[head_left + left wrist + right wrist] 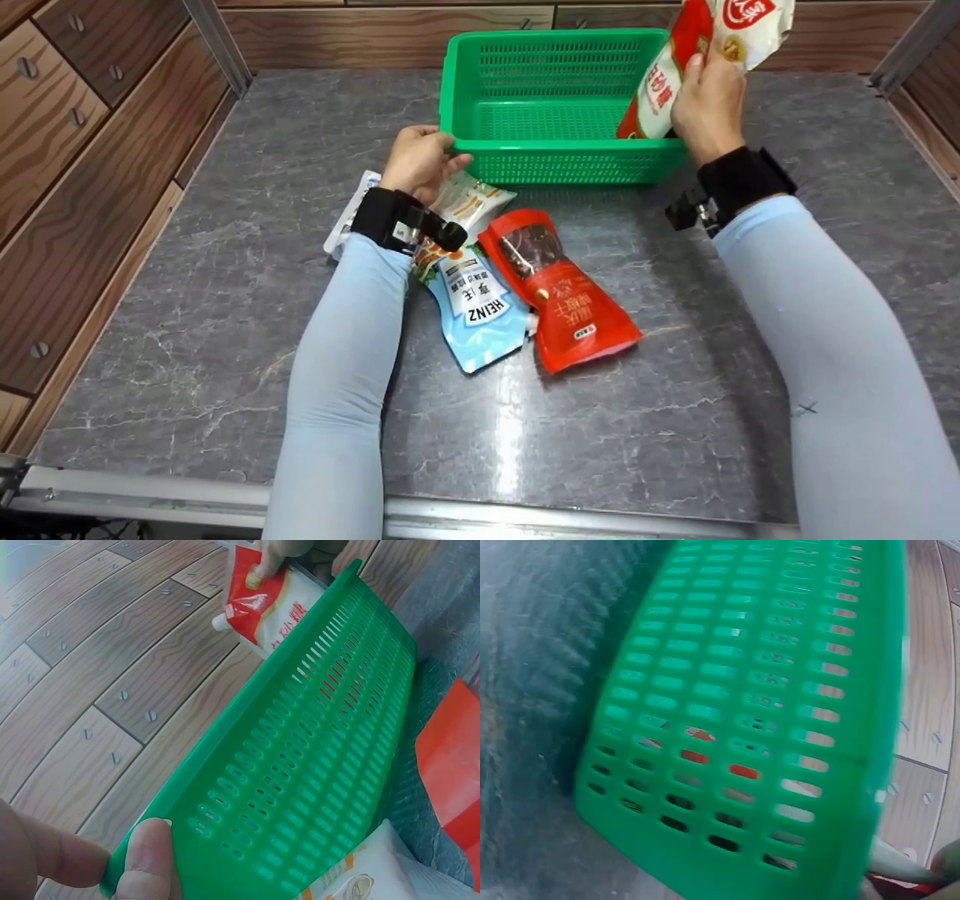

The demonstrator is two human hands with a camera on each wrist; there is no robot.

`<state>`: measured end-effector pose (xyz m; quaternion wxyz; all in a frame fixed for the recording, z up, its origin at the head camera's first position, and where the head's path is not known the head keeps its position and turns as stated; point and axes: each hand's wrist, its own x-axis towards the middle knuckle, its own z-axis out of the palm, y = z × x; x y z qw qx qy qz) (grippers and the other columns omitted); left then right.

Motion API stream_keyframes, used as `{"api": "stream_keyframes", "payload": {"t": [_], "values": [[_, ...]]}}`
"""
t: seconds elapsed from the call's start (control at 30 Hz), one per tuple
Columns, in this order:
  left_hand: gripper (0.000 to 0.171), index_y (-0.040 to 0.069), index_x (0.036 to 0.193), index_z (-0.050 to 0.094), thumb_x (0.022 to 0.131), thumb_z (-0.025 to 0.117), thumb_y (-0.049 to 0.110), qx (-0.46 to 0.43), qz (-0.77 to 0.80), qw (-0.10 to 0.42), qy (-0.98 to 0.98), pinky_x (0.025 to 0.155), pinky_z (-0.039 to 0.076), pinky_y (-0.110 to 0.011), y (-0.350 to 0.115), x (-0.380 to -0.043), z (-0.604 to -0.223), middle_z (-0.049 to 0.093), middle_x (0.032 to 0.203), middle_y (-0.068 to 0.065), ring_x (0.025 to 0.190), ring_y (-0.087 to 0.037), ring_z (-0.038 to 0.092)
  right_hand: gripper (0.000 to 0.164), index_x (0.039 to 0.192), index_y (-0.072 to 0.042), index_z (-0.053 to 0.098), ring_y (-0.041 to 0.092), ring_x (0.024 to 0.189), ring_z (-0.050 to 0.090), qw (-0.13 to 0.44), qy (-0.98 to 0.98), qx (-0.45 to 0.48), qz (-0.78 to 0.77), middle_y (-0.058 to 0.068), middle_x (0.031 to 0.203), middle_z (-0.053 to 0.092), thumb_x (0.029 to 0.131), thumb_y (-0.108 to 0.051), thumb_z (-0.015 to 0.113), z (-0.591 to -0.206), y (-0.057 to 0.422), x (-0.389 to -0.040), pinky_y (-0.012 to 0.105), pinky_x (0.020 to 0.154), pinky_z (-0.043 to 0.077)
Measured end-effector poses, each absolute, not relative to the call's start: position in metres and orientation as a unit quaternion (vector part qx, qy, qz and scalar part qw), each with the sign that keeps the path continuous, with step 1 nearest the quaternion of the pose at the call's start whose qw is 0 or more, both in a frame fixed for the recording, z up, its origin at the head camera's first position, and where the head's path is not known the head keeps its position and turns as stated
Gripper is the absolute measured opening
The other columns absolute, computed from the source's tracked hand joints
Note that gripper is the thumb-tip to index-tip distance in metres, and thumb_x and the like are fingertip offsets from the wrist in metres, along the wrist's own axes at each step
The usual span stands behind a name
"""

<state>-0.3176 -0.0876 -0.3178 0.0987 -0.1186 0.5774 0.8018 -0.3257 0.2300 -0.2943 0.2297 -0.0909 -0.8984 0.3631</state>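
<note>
Right hand [709, 105]: I gripped the bag [660, 86] by its side.
Bag: it slanted above and below my grip, lower end inside the basket [547, 166].
Left hand [421, 161]: I pinched the basket's near left corner.

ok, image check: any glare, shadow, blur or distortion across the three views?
Head: a bright glare streak on the near middle of the table, a soft shadow beside the right sleeve; left wrist: hazy, with boards bowing, likely lens distortion; right wrist: blurry, the table a smear beside the basket.
</note>
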Motion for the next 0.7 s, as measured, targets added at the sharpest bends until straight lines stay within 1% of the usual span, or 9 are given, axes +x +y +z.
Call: {"api": "stream_keyframes", "payload": {"t": [0.13, 0.23, 0.33, 0.4, 0.47, 0.57, 0.7], "values": [[0.036, -0.008, 0.125, 0.040, 0.090, 0.043, -0.007, -0.120, 0.801, 0.098, 0.579, 0.074, 0.053, -0.026, -0.088, -0.317, -0.318, 0.044, 0.106, -0.015, 0.074, -0.021, 0.055, 0.041, 0.127, -0.005, 0.049, 0.028, 0.099, 0.054, 0.220, -0.906, -0.092, 0.350, 0.018, 0.109, 0.058, 0.099, -0.027, 0.029, -0.300, 0.229, -0.324, 0.035, 0.088, 0.042], [0.035, -0.009, 0.125, 0.040, 0.090, 0.043, -0.007, -0.120, 0.801, 0.096, 0.579, 0.075, 0.053, -0.026, -0.088, -0.316, -0.317, 0.043, 0.104, -0.015, 0.075, -0.021, 0.055, 0.039, 0.128, -0.007, 0.048, 0.026, 0.103, 0.055, 0.225, -0.908, -0.086, 0.343, 0.017, 0.114, 0.059, 0.096, -0.025, 0.035, -0.303, 0.227, -0.325, 0.033, 0.089, 0.044], [0.036, -0.010, 0.126, 0.039, 0.090, 0.043, -0.007, -0.120, 0.801, 0.095, 0.579, 0.075, 0.053, -0.026, -0.088, -0.316, -0.317, 0.043, 0.104, -0.015, 0.075, -0.021, 0.055, 0.041, 0.131, -0.009, 0.046, 0.024, 0.106, 0.055, 0.211, -0.912, -0.088, 0.341, 0.014, 0.119, 0.058, 0.093, -0.025, 0.040, -0.305, 0.224, -0.325, 0.031, 0.091, 0.044], [0.037, -0.009, 0.127, 0.038, 0.090, 0.043, -0.007, -0.120, 0.801, 0.094, 0.579, 0.075, 0.053, -0.026, -0.088, -0.317, -0.318, 0.043, 0.104, -0.015, 0.075, -0.022, 0.055, 0.043, 0.130, -0.008, 0.046, 0.025, 0.106, 0.055, 0.198, -0.918, -0.088, 0.331, 0.015, 0.119, 0.058, 0.092, -0.025, 0.042, -0.307, 0.222, -0.325, 0.033, 0.089, 0.045], [0.037, -0.009, 0.127, 0.038, 0.091, 0.043, -0.006, -0.118, 0.803, 0.092, 0.577, 0.074, 0.053, -0.026, -0.088, -0.317, -0.319, 0.043, 0.104, -0.015, 0.074, -0.022, 0.054, 0.043, 0.129, -0.006, 0.047, 0.028, 0.106, 0.056, 0.188, -0.928, -0.082, 0.312, 0.016, 0.117, 0.058, 0.090, -0.026, 0.045, -0.309, 0.221, -0.324, 0.036, 0.088, 0.046], [0.036, -0.009, 0.127, 0.038, 0.091, 0.043, -0.006, -0.116, 0.805, 0.088, 0.575, 0.072, 0.053, -0.026, -0.087, -0.317, -0.320, 0.044, 0.103, -0.015, 0.074, -0.022, 0.054, 0.042, 0.123, 0.000, 0.051, 0.035, 0.101, 0.057, 0.186, -0.940, -0.066, 0.278, 0.021, 0.112, 0.059, 0.088, -0.023, 0.050, -0.311, 0.221, -0.324, 0.043, 0.083, 0.048], [0.036, -0.010, 0.126, 0.038, 0.091, 0.043, -0.006, -0.117, 0.807, 0.088, 0.572, 0.072, 0.053, -0.026, -0.087, -0.317, -0.319, 0.044, 0.104, -0.015, 0.074, -0.022, 0.054, 0.042, 0.117, 0.007, 0.054, 0.040, 0.096, 0.057, 0.199, -0.945, -0.053, 0.253, 0.026, 0.106, 0.060, 0.083, -0.018, 0.055, -0.311, 0.224, -0.325, 0.046, 0.080, 0.048]]}}
